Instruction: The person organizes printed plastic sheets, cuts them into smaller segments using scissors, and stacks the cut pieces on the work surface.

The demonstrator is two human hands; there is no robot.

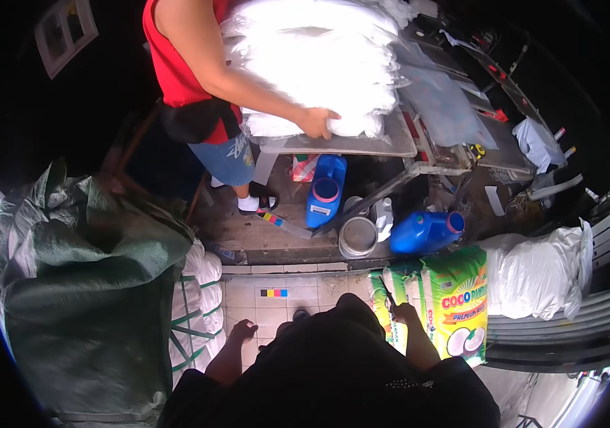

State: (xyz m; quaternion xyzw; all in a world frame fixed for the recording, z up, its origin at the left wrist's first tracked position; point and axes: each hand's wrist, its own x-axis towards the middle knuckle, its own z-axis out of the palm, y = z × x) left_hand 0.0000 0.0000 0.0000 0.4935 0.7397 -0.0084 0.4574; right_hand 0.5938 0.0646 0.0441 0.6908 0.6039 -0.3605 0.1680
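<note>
My left hand (244, 329) hangs over the tiled floor with its fingers curled in, and I see nothing in it. To the right, my right hand (407, 314) is closed round a long thin dark tool (388, 291); its exact kind is too small to make out. The tool points up and away, in front of several upright green, yellow and white rice sacks (454, 303). Across from me, a person in a red top rests a hand (317, 122) on a tall stack of white plastic-wrapped bundles (312, 71) on a table (362, 146).
A dark green tarpaulin covers a large pile (84, 307) at left, beside white strapped bundles (205, 299). Blue jugs (325, 192) and a white bucket (357, 237) stand on the raised wooden floor ahead. A white sack (536, 274) lies right of the rice sacks.
</note>
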